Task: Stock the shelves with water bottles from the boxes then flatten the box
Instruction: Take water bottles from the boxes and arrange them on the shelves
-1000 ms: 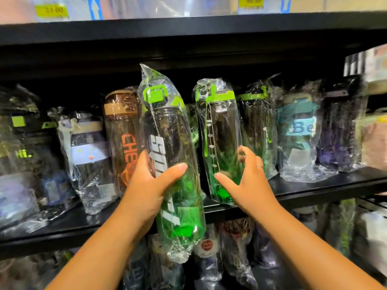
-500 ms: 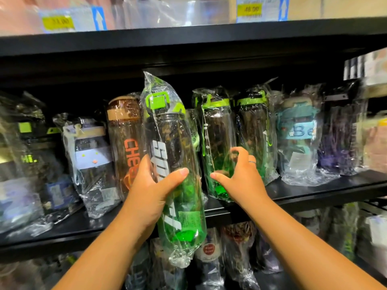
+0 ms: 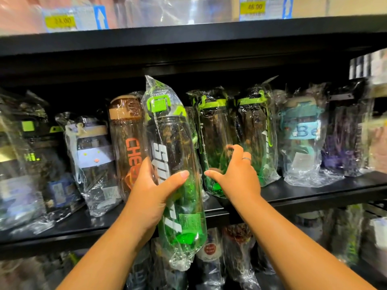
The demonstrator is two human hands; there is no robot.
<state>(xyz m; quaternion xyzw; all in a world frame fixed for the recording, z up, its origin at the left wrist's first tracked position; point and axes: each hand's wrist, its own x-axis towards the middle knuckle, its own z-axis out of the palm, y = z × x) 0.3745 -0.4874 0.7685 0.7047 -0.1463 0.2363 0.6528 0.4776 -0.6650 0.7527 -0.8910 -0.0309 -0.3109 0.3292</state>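
Note:
My left hand [image 3: 150, 191] grips a clear, green-tinted sport bottle [image 3: 173, 168] in a plastic bag, tilted, in front of the black shelf [image 3: 303, 195]; its base hangs below the shelf's front edge. My right hand [image 3: 234, 176] is round the lower part of a second green-lidded bottle [image 3: 213, 135] that stands upright on the shelf, thumb at its left side and fingers curled at its right. A third green-lidded bottle [image 3: 255, 130] stands right beside it. No box is in view.
Bagged bottles line the shelf: a brown one with orange lettering [image 3: 127, 139], a white-banded one [image 3: 94, 155], a teal one [image 3: 301, 139], a dark purple one [image 3: 345, 135]. The shelf above [image 3: 188, 36] carries price tags. More bottles stand on the shelf below.
My right hand has pushed the second green-lidded bottle back and upright, next to the third one. My left hand keeps hold of the tilted bottle at about the same spot.

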